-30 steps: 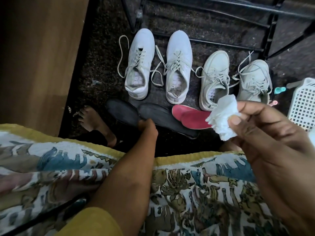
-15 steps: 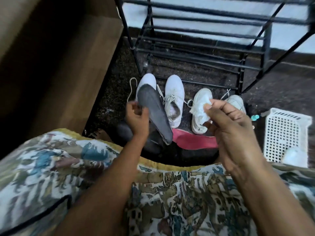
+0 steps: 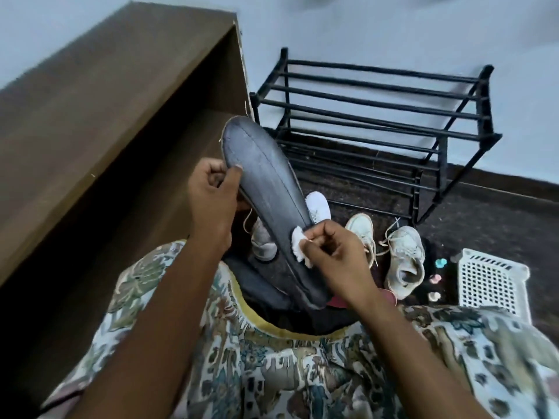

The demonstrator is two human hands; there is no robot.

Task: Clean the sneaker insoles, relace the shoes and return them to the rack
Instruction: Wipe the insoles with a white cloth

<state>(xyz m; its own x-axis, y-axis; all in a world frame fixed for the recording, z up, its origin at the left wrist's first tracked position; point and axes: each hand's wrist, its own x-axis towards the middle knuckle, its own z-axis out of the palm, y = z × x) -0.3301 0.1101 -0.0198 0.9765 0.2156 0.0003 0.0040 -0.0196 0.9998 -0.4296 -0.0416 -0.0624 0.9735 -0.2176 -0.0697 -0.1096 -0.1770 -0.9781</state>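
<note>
The dark insole (image 3: 266, 189) looks matt and faintly scuffed. The rack (image 3: 378, 116) is black metal; at three o'clock sits a white plastic lattice basket (image 3: 490, 279).

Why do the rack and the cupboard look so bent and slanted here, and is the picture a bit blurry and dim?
Head view: the wide-angle lens bows and tilts the shoe rack and wooden cabinet; head view: motion blur softens everything, worst at the top edge; head view: light is dim and bluish, with deep shadow at the cabinet's foot and only a faint sheen on the dark insole.

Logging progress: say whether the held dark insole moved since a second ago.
Yes. The dark insole rose from the floor before the sneakers to above them.
</note>
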